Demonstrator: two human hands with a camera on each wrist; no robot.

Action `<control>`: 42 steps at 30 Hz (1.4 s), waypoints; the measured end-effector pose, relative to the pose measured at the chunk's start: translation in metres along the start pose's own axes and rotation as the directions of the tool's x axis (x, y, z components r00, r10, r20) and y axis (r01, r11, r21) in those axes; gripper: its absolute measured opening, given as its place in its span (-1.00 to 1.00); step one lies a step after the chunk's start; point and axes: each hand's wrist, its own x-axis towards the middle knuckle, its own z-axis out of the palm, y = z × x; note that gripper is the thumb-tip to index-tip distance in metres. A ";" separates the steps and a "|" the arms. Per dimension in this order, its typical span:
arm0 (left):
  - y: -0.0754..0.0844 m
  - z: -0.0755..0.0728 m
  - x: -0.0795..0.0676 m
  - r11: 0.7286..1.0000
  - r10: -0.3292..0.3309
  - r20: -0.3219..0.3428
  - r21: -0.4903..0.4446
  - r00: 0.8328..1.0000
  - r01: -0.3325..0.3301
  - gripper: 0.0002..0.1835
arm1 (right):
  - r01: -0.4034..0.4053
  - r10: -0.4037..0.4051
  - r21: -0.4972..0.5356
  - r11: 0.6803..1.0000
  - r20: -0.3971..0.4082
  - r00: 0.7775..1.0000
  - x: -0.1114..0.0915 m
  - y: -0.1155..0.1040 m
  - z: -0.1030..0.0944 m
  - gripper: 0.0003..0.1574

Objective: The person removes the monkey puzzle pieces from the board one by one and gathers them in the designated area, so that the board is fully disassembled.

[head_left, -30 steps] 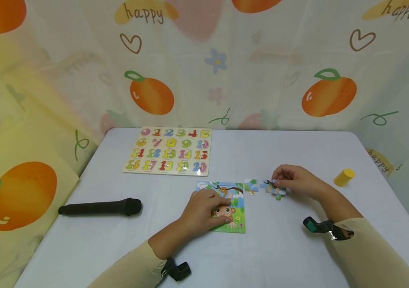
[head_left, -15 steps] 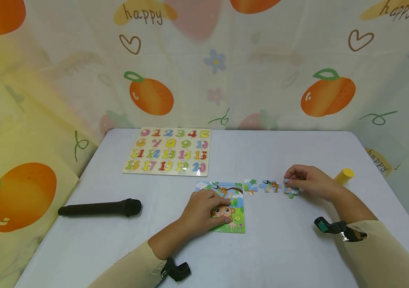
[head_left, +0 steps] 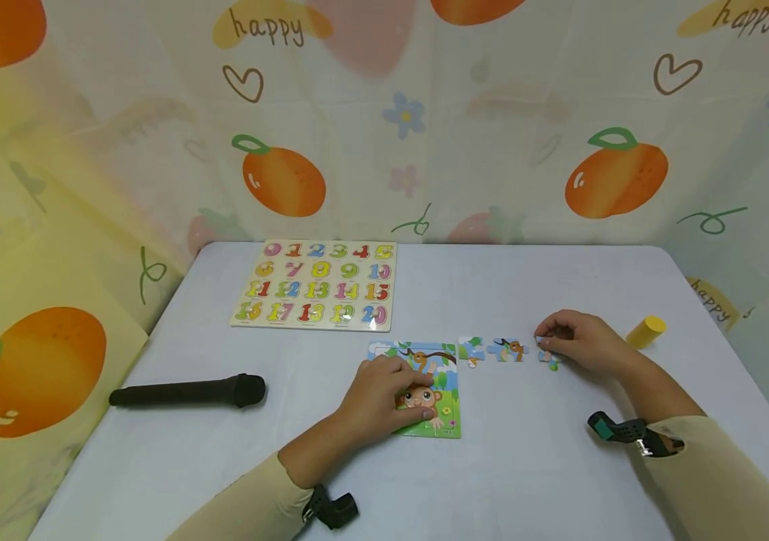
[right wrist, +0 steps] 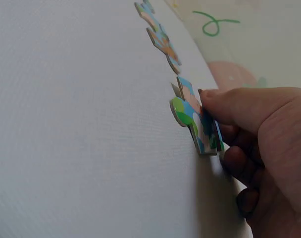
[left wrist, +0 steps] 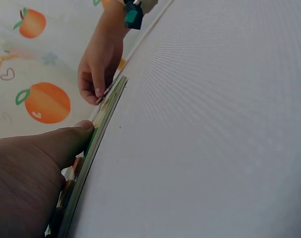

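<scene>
My left hand [head_left: 377, 394] rests on the monkey jigsaw puzzle [head_left: 448, 402], covering its left part, with the thumb and fingers extended over the picture. In the left wrist view, the thumb [left wrist: 74, 136] lies across the puzzle near its edge. Off to the right of the puzzle, my right hand [head_left: 580, 342] pinches a jigsaw piece [right wrist: 190, 109] with a green and blue print. A second printed edge shows behind that piece, partly hidden by the fingers. Between the puzzle and this hand, two loose pieces lie in a row: a blue-green one [head_left: 470, 349] and a blue-brown one [head_left: 509, 350].
A wooden number board [head_left: 316, 285] lies at the back left of the white table [head_left: 533, 466]. A black microphone [head_left: 188, 391] is on the left side. Beyond my right hand is a yellow cylinder [head_left: 646, 331]. A printed cloth [head_left: 479, 180] hangs behind the table.
My right hand has moved to the right with its piece, leaving the blue-brown piece lying on the table. The left hand has stayed on the puzzle.
</scene>
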 end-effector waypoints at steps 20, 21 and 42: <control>0.002 -0.003 -0.006 0.999 0.045 -0.041 0.000 0.998 -0.045 -0.57 | 0.004 -0.004 -0.004 1.000 -0.055 0.998 -0.008 0.002 0.003 -0.81; 0.002 -0.004 -0.006 0.999 0.048 -0.044 -0.006 0.998 -0.048 -0.59 | 0.006 -0.006 -0.001 1.000 -0.057 0.998 -0.008 0.001 0.003 -0.81; -0.008 -0.033 -0.028 0.979 -0.193 -0.039 0.053 0.980 0.195 -0.41 | 0.229 -0.228 0.057 0.972 -0.031 0.973 0.005 -0.040 0.013 -0.79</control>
